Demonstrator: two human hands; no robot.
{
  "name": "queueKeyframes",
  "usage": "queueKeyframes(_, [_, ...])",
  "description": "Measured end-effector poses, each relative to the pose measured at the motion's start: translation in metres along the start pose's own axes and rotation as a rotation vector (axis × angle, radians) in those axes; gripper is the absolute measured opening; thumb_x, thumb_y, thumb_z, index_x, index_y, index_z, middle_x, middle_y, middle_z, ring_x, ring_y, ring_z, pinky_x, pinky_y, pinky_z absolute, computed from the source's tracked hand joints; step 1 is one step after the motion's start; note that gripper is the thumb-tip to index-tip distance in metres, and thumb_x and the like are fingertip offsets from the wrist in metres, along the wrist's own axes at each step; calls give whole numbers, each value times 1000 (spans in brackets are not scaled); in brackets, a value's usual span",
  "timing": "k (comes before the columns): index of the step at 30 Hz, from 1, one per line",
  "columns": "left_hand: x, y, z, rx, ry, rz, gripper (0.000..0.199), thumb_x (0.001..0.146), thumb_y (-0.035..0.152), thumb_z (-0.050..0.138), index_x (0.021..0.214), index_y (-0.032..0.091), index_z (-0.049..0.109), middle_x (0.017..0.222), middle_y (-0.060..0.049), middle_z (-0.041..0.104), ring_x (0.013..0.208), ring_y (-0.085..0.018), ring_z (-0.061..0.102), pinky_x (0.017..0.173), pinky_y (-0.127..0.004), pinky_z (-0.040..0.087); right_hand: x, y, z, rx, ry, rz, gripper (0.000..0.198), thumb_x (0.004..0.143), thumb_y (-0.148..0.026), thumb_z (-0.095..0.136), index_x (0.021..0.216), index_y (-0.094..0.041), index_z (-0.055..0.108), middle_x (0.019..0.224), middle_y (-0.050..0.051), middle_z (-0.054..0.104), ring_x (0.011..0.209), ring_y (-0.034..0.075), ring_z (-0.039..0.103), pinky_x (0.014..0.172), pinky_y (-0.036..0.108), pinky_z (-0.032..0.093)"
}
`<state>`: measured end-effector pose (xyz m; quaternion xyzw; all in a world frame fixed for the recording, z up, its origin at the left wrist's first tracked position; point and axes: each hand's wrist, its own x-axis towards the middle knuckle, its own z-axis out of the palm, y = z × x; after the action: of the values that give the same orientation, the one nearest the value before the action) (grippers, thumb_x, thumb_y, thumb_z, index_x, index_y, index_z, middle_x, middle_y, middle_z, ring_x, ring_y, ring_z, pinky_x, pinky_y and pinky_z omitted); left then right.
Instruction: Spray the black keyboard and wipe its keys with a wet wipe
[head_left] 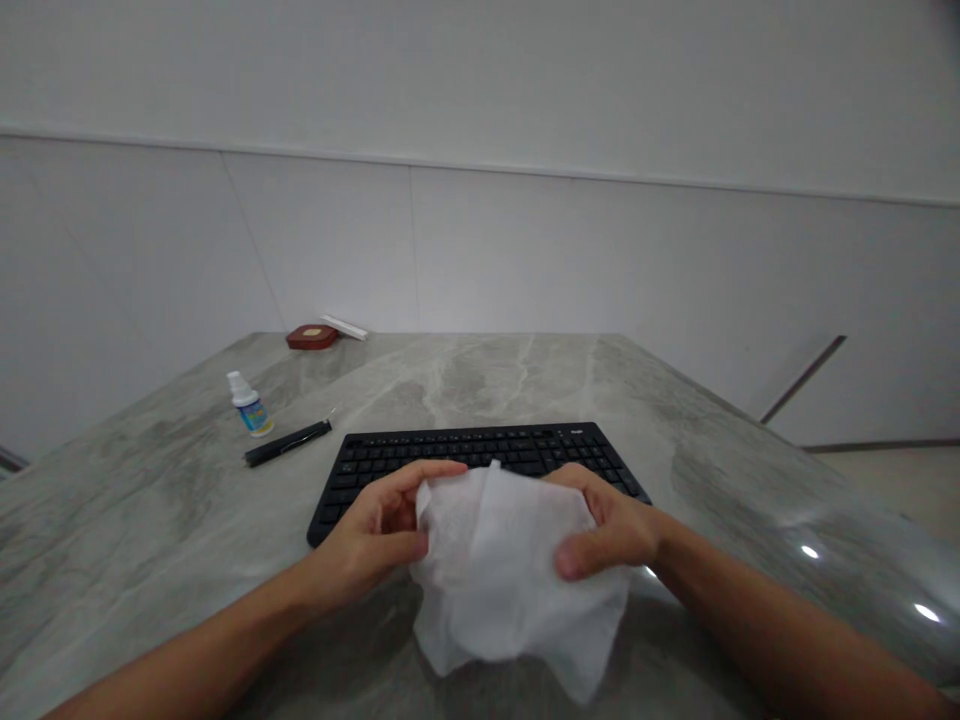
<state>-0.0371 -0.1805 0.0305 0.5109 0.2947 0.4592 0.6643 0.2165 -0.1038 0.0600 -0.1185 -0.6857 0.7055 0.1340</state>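
Note:
A white wipe (510, 590), thin and creased, hangs between my two hands in front of the keyboard. My left hand (382, 525) pinches its left edge, thumb low and fingers behind the sheet. On the other side my right hand (604, 525) grips it with the thumb pressed on the front; those fingers are partly hidden behind the sheet. The black keyboard (442, 440) lies on the table just beyond, its near middle part covered from view by the wipe and hands.
The grey marbled table (465, 385) meets a white wall (510, 260) at the back. Left of the keyboard lie a slim black tool (287, 443) and a small white spray bottle (250, 405). A reddish-brown box (311, 337) and a white strip (345, 327) sit at the far left.

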Motion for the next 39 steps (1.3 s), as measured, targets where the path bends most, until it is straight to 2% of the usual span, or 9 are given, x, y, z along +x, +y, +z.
queueKeyframes(3, [2, -3, 5, -62, 48, -9, 61, 80, 19, 67, 135, 25, 41, 98, -8, 65, 81, -20, 63, 70, -29, 47, 3, -3, 5, -241, -138, -69, 49, 81, -48, 64, 109, -8, 69, 68, 2, 59, 55, 8, 44, 49, 19, 35])
queueKeyframes(6, [4, -8, 4, -44, 119, -50, 51, 86, 27, 64, 131, 24, 42, 98, -8, 65, 82, -20, 63, 71, -30, 47, 12, 5, 11, -465, 2, -158, 38, 91, -41, 53, 108, -14, 72, 54, -3, 53, 46, 6, 34, 46, 18, 29])
queueKeyframes(11, [8, -10, 1, 94, 245, -127, 28, 85, 35, 65, 105, 16, 60, 83, -3, 64, 69, -13, 57, 64, -22, 41, 19, 17, 13, -615, 155, -186, 29, 84, -39, 63, 98, -16, 74, 84, 5, 71, 71, 13, 60, 67, 22, 44])
queueKeyframes(17, [12, 1, 7, -27, 329, -204, 27, 66, 21, 71, 91, 13, 65, 83, -5, 66, 74, -17, 59, 67, -25, 44, 16, 15, 13, -788, 107, -46, 35, 73, -44, 73, 96, -18, 74, 76, 1, 69, 61, 11, 56, 62, 22, 41])
queueKeyframes(21, [12, -2, 4, 128, 350, -256, 27, 74, 34, 69, 91, 14, 64, 76, -3, 62, 61, -13, 54, 54, -22, 38, 15, 15, 15, -818, -15, 20, 29, 75, -37, 72, 97, -19, 73, 73, 0, 66, 61, 10, 54, 61, 21, 39])
queueKeyframes(25, [12, -8, 2, 227, 348, -263, 34, 75, 47, 70, 79, 14, 59, 61, 2, 52, 48, -8, 41, 44, -19, 24, 16, 12, 17, -841, 15, 172, 48, 61, -41, 81, 103, -21, 68, 72, -1, 62, 65, 13, 55, 65, 23, 40])
queueKeyframes(29, [12, -9, 4, 146, 366, -268, 37, 73, 47, 72, 80, 15, 56, 66, 2, 53, 52, -9, 45, 46, -19, 28, 17, 10, 16, -848, -2, 261, 54, 56, -45, 83, 101, -20, 69, 72, -1, 62, 64, 13, 55, 62, 23, 40])
queueKeyframes(34, [11, -10, 5, 213, 248, -363, 43, 71, 43, 75, 98, 15, 59, 60, 6, 47, 45, -6, 37, 43, -19, 22, 17, 17, 14, -789, -187, 157, 20, 73, -38, 74, 78, -18, 72, 66, -3, 63, 60, 9, 54, 58, 19, 38])
queueKeyframes(39, [9, -15, 4, 224, 183, -404, 35, 73, 46, 71, 77, 14, 57, 54, 6, 43, 40, -5, 29, 39, -20, 16, 17, 23, 12, -735, -261, 32, 7, 75, -21, 70, 79, -16, 70, 72, -2, 66, 65, 9, 58, 65, 19, 43])
